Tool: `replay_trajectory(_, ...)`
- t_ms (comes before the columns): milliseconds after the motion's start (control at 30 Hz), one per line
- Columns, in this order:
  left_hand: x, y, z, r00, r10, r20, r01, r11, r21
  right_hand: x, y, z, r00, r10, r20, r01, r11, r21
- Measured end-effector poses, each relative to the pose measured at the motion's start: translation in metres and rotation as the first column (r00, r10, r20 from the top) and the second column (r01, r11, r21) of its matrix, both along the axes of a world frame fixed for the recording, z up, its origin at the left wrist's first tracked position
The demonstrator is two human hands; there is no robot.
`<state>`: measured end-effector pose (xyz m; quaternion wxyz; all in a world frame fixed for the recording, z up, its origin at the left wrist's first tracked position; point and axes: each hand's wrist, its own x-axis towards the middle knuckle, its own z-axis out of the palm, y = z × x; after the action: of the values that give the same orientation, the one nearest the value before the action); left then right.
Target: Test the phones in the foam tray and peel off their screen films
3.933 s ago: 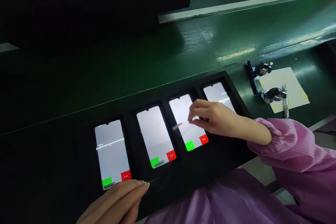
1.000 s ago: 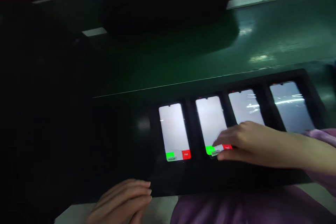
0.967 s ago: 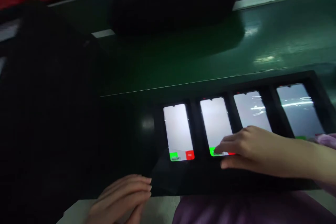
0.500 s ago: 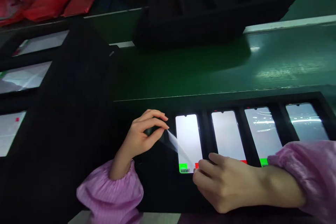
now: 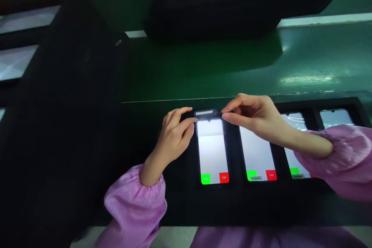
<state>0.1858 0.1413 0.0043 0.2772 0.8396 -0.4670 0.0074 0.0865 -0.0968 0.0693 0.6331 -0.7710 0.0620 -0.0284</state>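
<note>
Two hands hold a clear film [image 5: 210, 128] over the top of the leftmost phone [image 5: 213, 155] in a black tray [image 5: 180, 201]. The left hand [image 5: 174, 133] and right hand [image 5: 252, 114] each have a grip pinching one upper corner. The film looks weightless, limp and easily creased (corners seem the safest hold).

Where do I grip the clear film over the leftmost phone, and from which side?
Pinch the clear film by its two far corners, one from each side, lightly. It is thin and as wide as the leftmost phone, so corner pinches should keep it spread flat above the screen. The left hand and right hand hold it that way at the notch end.
</note>
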Motion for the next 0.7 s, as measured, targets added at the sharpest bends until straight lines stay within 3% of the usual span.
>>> replay_trajectory(200, 0.001, 0.001, 0.0, 0.989, 0.032, -0.143, -0.045, 0.995, -0.094, -0.009, 0.003, -0.001, 0.998, -0.051, -0.025, 0.052, 0.996, 0.068)
replay_trajectory(533, 0.002, -0.002, -0.001, 0.993, 0.04, -0.115, -0.048, 0.996, -0.073, -0.01, 0.007, 0.0, 0.999, -0.038, -0.021, 0.04, 0.997, 0.07)
replay_trajectory(700, -0.007, 0.011, 0.012, 0.975, 0.021, -0.219, -0.057, 0.986, -0.158, -0.012, 0.007, -0.003, 0.999, -0.043, -0.027, 0.044, 0.998, 0.051)
